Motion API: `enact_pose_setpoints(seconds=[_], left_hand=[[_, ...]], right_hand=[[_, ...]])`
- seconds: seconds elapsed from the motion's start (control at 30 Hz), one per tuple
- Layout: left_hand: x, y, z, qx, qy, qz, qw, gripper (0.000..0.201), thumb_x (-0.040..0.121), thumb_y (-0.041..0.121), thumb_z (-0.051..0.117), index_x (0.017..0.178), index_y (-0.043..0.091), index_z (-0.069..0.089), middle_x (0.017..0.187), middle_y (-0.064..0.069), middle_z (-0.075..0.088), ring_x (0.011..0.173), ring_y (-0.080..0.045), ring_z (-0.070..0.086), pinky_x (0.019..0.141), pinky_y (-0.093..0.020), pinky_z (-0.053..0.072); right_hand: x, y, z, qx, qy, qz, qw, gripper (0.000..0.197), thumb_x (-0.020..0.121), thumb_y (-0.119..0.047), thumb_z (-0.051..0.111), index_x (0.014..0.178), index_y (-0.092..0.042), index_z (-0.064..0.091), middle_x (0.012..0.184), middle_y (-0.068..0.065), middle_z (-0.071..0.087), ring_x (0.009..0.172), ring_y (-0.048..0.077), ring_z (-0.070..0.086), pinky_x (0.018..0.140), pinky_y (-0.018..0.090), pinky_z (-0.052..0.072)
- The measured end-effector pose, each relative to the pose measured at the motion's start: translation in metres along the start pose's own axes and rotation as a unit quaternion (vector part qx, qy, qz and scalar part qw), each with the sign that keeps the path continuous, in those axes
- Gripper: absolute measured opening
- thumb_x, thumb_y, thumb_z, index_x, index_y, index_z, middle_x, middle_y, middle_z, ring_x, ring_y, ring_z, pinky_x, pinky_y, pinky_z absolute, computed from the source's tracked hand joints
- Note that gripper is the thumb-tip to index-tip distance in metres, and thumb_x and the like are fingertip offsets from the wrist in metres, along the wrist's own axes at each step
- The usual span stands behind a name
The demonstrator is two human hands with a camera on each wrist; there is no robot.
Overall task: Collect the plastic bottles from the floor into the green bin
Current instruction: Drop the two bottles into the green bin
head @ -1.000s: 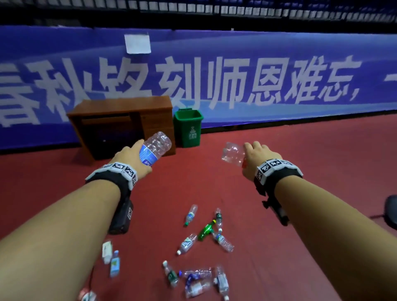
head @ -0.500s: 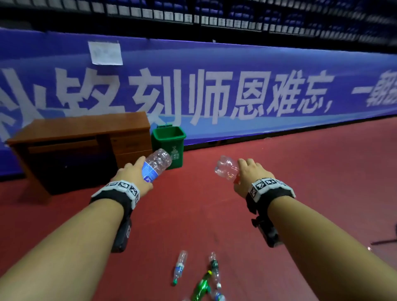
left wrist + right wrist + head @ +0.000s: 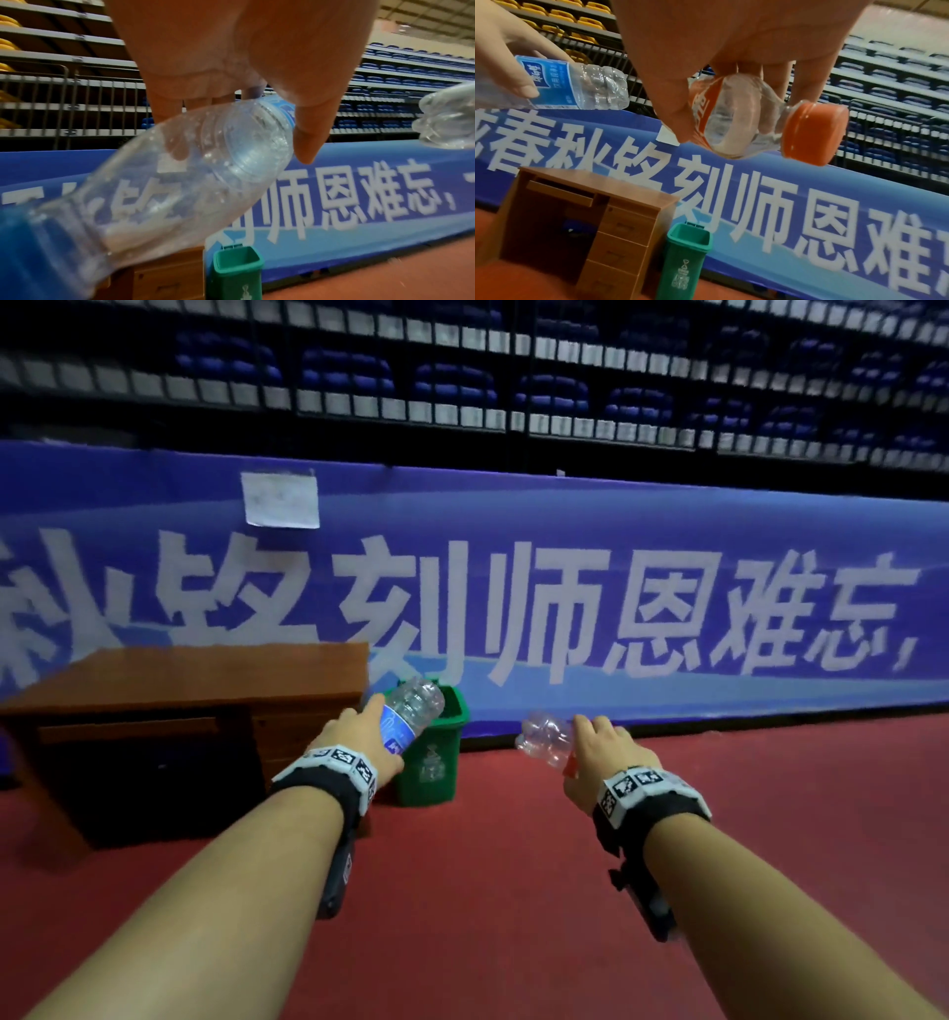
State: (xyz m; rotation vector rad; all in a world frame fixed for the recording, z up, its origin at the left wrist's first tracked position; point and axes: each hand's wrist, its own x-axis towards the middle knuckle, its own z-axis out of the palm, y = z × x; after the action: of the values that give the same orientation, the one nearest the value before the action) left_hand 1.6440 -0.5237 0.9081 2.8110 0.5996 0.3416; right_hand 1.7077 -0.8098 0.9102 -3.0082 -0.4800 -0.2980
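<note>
My left hand (image 3: 359, 742) grips a clear bottle with a blue label (image 3: 411, 713), its base pointing up and forward; the left wrist view shows the same blue-label bottle (image 3: 167, 182) close up under my fingers. My right hand (image 3: 601, 762) holds a crumpled clear bottle with an orange label and orange cap (image 3: 547, 739); in the right wrist view the orange-cap bottle (image 3: 744, 121) lies across my fingers. The green bin (image 3: 436, 762) stands open on the red floor ahead, partly behind the left bottle, also seen as the green bin (image 3: 685, 263) and green bin (image 3: 236, 270).
A brown wooden desk (image 3: 185, 711) stands just left of the bin against the blue banner wall (image 3: 616, 608). Dark railings and stadium seats (image 3: 462, 377) rise behind the banner. Red floor (image 3: 488, 891) stretches between me and the bin.
The view has moved forward and lifted: the bin and desk look larger and nearer, and the bottles on the floor have dropped out of sight. Both hands still hold their bottles.
</note>
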Motion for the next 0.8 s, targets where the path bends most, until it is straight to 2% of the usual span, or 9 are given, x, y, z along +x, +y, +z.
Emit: enact_pose_setpoints(seconds=[0.17,0.37,0.6,0.7,0.8], left_hand=[[0.109,0.014,0.001,-0.016,0.024,-0.045,0.999,0.096,0.073,0.044,0.071,0.151,0.03,0.017,0.13,-0.009,0.048,0.116,-0.033,0.052,0.094,-0.041,0.048],[0.256,-0.005,0.041,-0.028,0.03,-0.089,0.995,0.094,0.076,0.043,0.072,0.15,0.029,0.017,0.119,-0.008,0.05,0.104,-0.029,0.057,0.087,-0.04,0.052],[0.481,-0.005,0.084,-0.071,0.028,-0.049,0.996,0.091,0.078,0.04,0.073,0.15,0.027,0.018,0.12,-0.007,0.051,0.105,-0.026,0.057,0.086,-0.037,0.05],[0.561,-0.006,0.1,-0.081,0.015,-0.04,0.996,0.084,0.077,0.04,0.073,0.144,0.027,0.024,0.112,-0.005,0.053,0.095,-0.023,0.059,0.083,-0.036,0.052],[0.622,-0.009,0.122,-0.077,-0.012,-0.036,0.996,0.072,0.076,0.039,0.074,0.133,0.027,0.032,0.099,-0.001,0.053,0.083,-0.019,0.06,0.073,-0.034,0.052]], right_hand=[[0.137,-0.013,0.015,0.011,0.008,-0.068,0.998,0.043,0.089,-0.029,0.054,0.128,-0.02,0.038,0.123,0.003,0.047,0.116,0.027,0.05,0.072,0.035,0.038],[0.299,-0.044,0.063,0.004,-0.007,-0.113,0.994,0.05,0.091,-0.032,0.056,0.134,-0.021,0.034,0.127,0.003,0.046,0.118,0.027,0.048,0.076,0.039,0.046],[0.515,-0.073,0.093,0.019,0.009,-0.072,0.997,0.057,0.089,-0.033,0.059,0.139,-0.023,0.033,0.133,0.001,0.048,0.121,0.025,0.048,0.09,0.042,0.051],[0.595,-0.081,0.109,0.041,0.003,-0.043,0.998,0.058,0.088,-0.035,0.06,0.139,-0.023,0.034,0.133,0.0,0.048,0.121,0.024,0.049,0.088,0.041,0.049],[0.655,-0.086,0.142,0.034,-0.027,-0.025,0.999,0.057,0.09,-0.037,0.059,0.139,-0.023,0.033,0.134,0.0,0.048,0.121,0.024,0.049,0.087,0.04,0.049]])
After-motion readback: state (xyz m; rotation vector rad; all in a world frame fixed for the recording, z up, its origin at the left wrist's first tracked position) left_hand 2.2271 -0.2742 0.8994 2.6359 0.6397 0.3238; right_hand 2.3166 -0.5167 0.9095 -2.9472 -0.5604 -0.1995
